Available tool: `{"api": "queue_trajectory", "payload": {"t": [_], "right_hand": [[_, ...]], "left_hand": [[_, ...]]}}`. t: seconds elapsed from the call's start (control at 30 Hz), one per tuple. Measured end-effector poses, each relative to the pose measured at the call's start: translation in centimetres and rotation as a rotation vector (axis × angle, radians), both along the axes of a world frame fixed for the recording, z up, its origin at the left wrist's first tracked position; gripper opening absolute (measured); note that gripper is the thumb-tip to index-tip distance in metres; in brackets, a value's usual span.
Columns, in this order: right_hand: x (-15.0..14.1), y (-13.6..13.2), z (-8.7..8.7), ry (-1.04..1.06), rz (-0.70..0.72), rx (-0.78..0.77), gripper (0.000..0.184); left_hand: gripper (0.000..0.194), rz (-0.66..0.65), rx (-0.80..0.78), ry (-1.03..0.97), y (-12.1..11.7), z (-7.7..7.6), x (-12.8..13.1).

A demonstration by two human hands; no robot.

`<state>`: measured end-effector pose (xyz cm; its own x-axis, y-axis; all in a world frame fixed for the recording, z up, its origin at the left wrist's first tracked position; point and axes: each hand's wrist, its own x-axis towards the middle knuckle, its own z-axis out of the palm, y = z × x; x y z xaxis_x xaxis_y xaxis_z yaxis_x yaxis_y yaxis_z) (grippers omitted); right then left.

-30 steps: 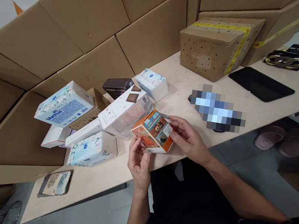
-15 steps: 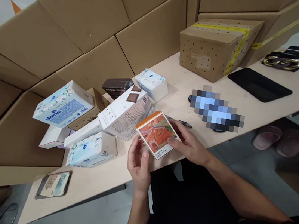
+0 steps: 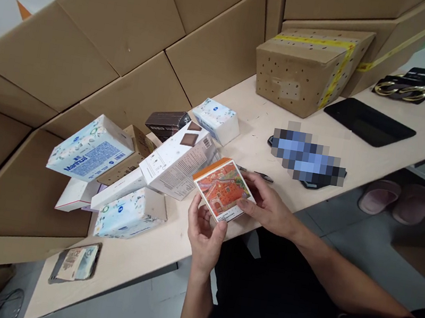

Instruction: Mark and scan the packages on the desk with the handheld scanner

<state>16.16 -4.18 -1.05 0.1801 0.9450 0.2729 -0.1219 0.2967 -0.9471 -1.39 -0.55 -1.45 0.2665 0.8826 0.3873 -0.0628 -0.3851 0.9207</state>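
Note:
A small square box (image 3: 218, 188) with an orange top edge and a painted picture of orange buildings is held tilted above the table's front edge. My right hand (image 3: 271, 208) grips its right side, with the thumb on the picture and the fingers behind. My left hand (image 3: 206, 238) is curled about the lower left corner, its thumb at the bottom edge; part of its fingers is hidden behind the box. Close behind lie a pen (image 3: 264, 177) and a white carton with a chocolate-brown picture (image 3: 179, 162).
Several tissue packs lean in a pile on the left, one marked Manhua (image 3: 92, 153). Banknotes (image 3: 79, 262) lie on a dark tray-like item at the left end. A blurred-out phone (image 3: 305, 160), a black tablet (image 3: 369, 123) and a taped cardboard box (image 3: 290, 77) are on the right.
My left hand has moved slightly right and up, closing in on the box's lower corner. The box has tipped a little; my right hand keeps its hold.

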Motion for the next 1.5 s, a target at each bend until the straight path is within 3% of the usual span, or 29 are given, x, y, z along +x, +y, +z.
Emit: {"api": "queue_trajectory", "payload": {"t": [0.13,0.27,0.43,0.57,0.7,0.8,0.97,1.2,1.37,1.5], "right_hand": [[-0.1,0.0,0.0,-0.124,-0.073,0.017,0.042],[0.5,0.1,0.0,-0.293,-0.341,0.047,0.031],[2.7,1.2,0.1,-0.838,-0.720,-0.023,0.035],[3.4,2.0,-0.3,-1.253,-0.688,-0.175,0.039],[3.0,2.2,-1.0,-1.367,-0.607,-0.213,0.034],[3.0,2.2,-1.0,-1.280,-0.582,-0.208,0.032],[3.7,1.9,-0.8,-0.870,-0.579,-0.122,0.022],[3.8,1.3,-0.9,-0.635,-0.593,-0.069,0.016],[3.8,1.0,-0.4,-0.106,-0.471,-0.022,0.034],[4.9,0.2,0.4,0.351,-0.281,-0.037,0.021]], "left_hand": [[0.064,0.044,-0.007,-0.003,0.2,-0.3,-0.2],[0.062,0.056,-0.047,0.015,0.3,-0.2,-0.3],[0.065,0.078,-0.060,0.055,0.2,-0.3,-0.3],[0.067,0.068,-0.059,0.067,0.2,-0.4,-0.4],[0.068,0.062,-0.075,0.083,0.2,-0.4,-0.5],[0.069,0.060,-0.082,0.086,0.1,-0.3,-0.6],[0.065,0.068,-0.060,0.087,0.1,-0.2,-0.5],[0.066,0.075,-0.050,0.079,0.1,-0.4,-0.5],[0.063,0.070,-0.038,0.057,0.2,-0.2,-0.3],[0.063,0.069,-0.045,0.063,0.2,-0.1,-0.3]]}}
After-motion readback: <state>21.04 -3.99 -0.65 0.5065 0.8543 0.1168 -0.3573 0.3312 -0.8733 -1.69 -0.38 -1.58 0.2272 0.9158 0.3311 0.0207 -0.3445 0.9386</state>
